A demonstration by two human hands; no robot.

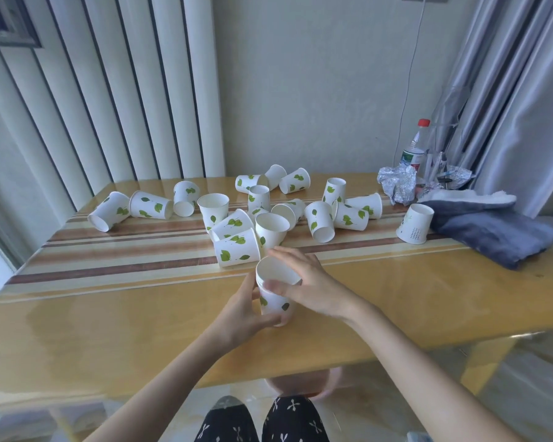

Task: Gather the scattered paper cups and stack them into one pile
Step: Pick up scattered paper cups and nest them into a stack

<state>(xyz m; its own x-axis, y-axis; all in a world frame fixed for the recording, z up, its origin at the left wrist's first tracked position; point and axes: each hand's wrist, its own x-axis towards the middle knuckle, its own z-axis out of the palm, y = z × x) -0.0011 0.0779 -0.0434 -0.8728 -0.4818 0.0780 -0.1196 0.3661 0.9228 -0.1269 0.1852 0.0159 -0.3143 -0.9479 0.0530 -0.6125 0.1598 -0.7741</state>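
your left hand [241,314] curls around the side of a white paper cup [273,295] printed with green leaves, holding it upright and mouth-up at the near middle of the glossy yellow tabletop [109,330]. your right hand [304,282] rests on the cup's round rim, thumb against the near wall, fingers arched over the far edge. just behind, the scattered cups [268,212] crowd a band of brown and cream stripes: tapered, thin-walled, most tipped on their sides, a few standing upright. one cup [415,228] stands mouth-down near a folded grey cloth [492,234] at the right. crumpled foil [398,183] and a clear plastic bottle [415,148] with a red cap sit at the far right.
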